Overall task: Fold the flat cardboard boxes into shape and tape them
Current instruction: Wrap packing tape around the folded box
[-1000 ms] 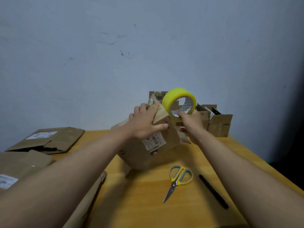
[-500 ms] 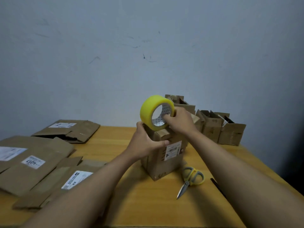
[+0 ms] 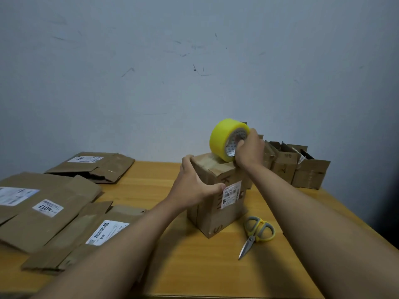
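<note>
A small brown cardboard box [image 3: 218, 190] with a white barcode label stands upright near the middle of the wooden worktop [image 3: 194, 266]. The left hand [image 3: 194, 186] clasps its upper left side, thumb across the front face. The right hand [image 3: 250, 148] has its grip closed on a yellow roll of tape [image 3: 224, 137], fingers through the core, the roll resting on the box's top. Yellow-handled scissors [image 3: 257, 234] lie just right of the box; flattened brown cardboard boxes [image 3: 54, 203] lie at left.

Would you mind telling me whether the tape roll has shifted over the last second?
Yes. The tape roll has shifted from the box's right side onto its top, judged against the labelled box.
</note>
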